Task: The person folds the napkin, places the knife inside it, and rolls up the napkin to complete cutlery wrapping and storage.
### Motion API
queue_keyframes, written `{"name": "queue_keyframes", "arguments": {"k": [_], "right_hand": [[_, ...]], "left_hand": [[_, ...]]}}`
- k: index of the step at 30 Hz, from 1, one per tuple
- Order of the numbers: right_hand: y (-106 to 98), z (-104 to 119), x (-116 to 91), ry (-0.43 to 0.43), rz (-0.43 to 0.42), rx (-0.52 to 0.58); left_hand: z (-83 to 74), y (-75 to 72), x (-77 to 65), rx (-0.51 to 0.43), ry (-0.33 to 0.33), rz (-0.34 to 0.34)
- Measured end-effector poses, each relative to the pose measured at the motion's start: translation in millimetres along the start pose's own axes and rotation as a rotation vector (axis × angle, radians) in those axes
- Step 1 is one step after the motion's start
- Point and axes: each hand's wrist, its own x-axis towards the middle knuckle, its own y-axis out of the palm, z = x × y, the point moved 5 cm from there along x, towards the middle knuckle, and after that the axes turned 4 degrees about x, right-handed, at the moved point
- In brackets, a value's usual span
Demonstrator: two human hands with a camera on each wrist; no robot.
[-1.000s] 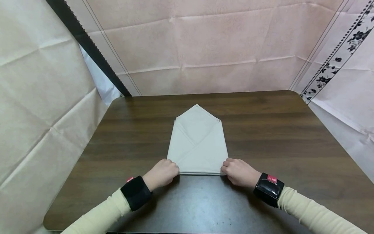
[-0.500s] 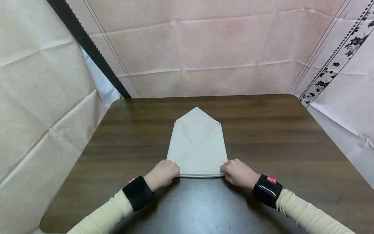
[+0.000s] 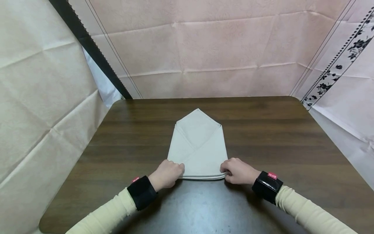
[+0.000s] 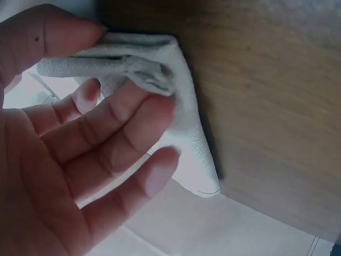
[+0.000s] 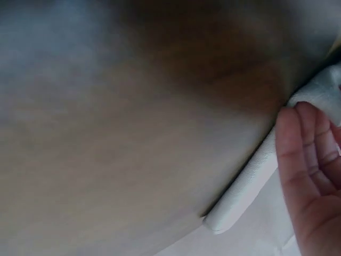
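Observation:
A pale, folded cloth (image 3: 200, 146) lies on the table, its far end pointed like an envelope flap and its near edge showing several stacked layers. My left hand (image 3: 168, 174) grips the near left corner. In the left wrist view, the left thumb (image 4: 64, 32) lies over the layers and the fingertips (image 4: 154, 117) reach the fold from the other side. At the near right corner, my right hand (image 3: 241, 171) pinches the cloth with bent fingers. The right wrist view shows the right fingers (image 5: 293, 138) against the folded edge (image 5: 242, 192); the right thumb is hidden there.
The brown wooden table (image 3: 131, 139) has rounded far corners and a glossy patch of light near its front. Light sheeting (image 3: 216, 48) hangs behind it, with more at both sides. Black bands (image 3: 263, 187) circle both wrists over cream sleeves.
My left hand has shifted slightly right and inward along the near edge. The right fingers have bent more at their corner, and the layers of the near edge show thicker.

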Motion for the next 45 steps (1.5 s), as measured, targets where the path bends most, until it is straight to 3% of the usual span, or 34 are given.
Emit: {"name": "queue_keyframes", "arguments": {"k": [4,10,13,18,22,24,30,33,37,41,45], "right_hand": [[5.0,1.8,0.2,-0.007,0.016,-0.06],[4.6,5.2,0.8,-0.035,-0.036,-0.089],[3.2,3.1,2.6,-0.016,-0.035,-0.064],[-1.1,0.2,4.2,0.003,-0.044,-0.027],[-3.3,-3.7,4.6,0.0,-0.064,-0.006],[-3.6,-6.3,4.5,0.001,-0.07,0.013],[-3.5,-11.0,3.8,0.037,-0.07,0.101],[-2.3,-10.4,3.3,0.067,-0.057,0.108],[2.7,-2.1,2.1,0.058,-0.056,-0.035],[7.9,14.7,1.9,-0.089,-0.156,-0.312],[14.0,29.5,3.2,-0.204,-0.256,-0.522]], "left_hand": [[-4.0,-1.4,-2.5,0.088,0.024,-0.044],[-6.5,-0.7,-4.3,0.201,0.076,-0.12],[-2.9,1.4,-1.9,0.149,0.074,-0.102],[5.6,4.3,0.9,-0.037,0.038,-0.002],[7.1,4.2,1.3,-0.081,0.031,0.029],[5.4,2.9,2.1,-0.06,0.039,-0.003],[-3.7,0.6,3.5,0.132,0.081,-0.146],[-3.3,-0.3,5.8,0.119,0.08,-0.158],[1.8,-1.1,9.6,-0.043,0.077,-0.104],[7.1,-0.1,12.6,-0.176,0.054,-0.039],[10.8,0.9,15.0,-0.2,0.038,-0.027]]}}
